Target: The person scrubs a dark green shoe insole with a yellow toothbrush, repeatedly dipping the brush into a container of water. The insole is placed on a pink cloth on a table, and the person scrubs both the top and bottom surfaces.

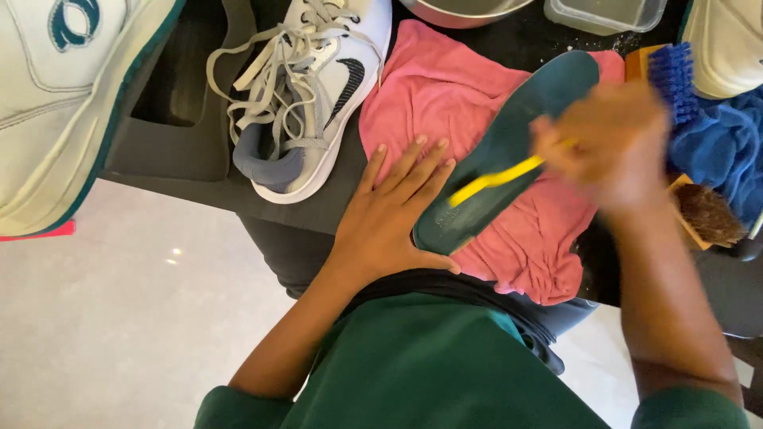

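A dark teal shoe insole lies slanted on a pink cloth spread over a dark table. My left hand rests flat beside the insole's near end, fingers spread, thumb against its edge. My right hand is blurred with motion and grips a thin yellow brush whose tip lies on the insole's lower half.
A grey and white laced sneaker sits left of the cloth. A blue-bristled scrub brush, a blue cloth and a brown-bristled wooden brush lie at the right. A metal bowl and a clear plastic container stand at the back.
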